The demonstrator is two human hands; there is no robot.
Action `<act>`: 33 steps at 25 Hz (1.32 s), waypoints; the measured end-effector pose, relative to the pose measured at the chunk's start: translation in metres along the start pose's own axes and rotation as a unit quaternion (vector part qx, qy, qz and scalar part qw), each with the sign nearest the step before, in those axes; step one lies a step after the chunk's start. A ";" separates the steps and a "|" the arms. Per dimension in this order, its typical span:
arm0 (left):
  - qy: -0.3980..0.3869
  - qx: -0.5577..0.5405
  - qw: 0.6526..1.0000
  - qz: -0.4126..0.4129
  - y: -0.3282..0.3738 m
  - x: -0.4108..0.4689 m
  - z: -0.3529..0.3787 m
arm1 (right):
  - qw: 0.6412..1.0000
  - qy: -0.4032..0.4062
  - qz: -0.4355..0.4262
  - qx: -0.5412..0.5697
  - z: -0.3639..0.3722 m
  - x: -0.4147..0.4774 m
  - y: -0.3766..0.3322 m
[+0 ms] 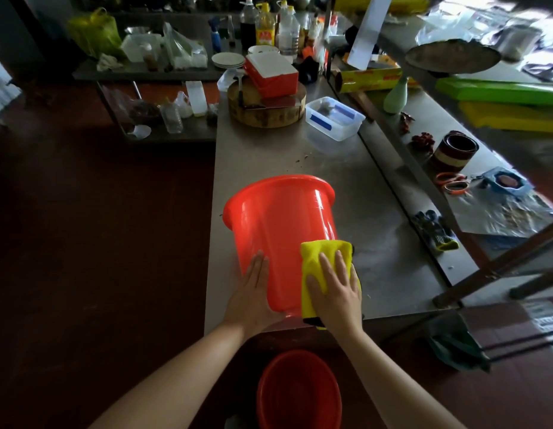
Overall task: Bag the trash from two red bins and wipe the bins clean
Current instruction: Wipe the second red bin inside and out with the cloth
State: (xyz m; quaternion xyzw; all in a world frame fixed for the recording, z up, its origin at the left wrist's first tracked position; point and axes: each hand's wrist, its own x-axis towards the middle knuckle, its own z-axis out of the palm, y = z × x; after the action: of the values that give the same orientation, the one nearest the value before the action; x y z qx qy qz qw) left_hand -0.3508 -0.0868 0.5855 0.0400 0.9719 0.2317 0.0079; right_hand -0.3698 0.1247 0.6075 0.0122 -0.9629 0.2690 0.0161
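On the steel worktop a red bin lies tipped. Our left hand rests flat on it; our right hand presses a yellow cloth flat there.

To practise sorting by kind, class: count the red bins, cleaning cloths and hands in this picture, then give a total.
Red bins: 2 (tipped bin, floor bin)
Yellow cloth: 1
Hands: 2 (left hand, right hand)
Total: 5
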 end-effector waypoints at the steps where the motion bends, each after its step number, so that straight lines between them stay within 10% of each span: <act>1: 0.000 -0.002 1.000 -0.002 0.000 0.000 0.000 | 0.998 -0.020 0.044 0.051 -0.004 0.004 0.005; 4: 0.013 0.000 1.000 0.003 0.006 0.001 0.001 | 0.991 -0.031 0.096 0.088 -0.005 0.002 0.009; 10: 0.007 -0.019 1.000 0.020 0.012 0.005 -0.003 | 0.977 0.040 -0.132 -0.164 0.023 -0.043 -0.007; 25: 0.042 -0.026 0.998 0.043 -0.007 0.007 0.009 | 0.987 -0.037 -0.017 -0.156 0.015 0.163 -0.122; 33: 0.049 -0.004 0.998 0.033 -0.013 0.005 0.010 | 0.989 0.006 -0.044 -0.143 0.018 0.084 -0.082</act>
State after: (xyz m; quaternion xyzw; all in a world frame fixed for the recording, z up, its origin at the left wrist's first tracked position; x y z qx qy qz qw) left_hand -0.3561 -0.0934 0.5703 0.0602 0.9684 0.2373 -0.0470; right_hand -0.4514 0.0440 0.6377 0.0509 -0.9899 0.1274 0.0349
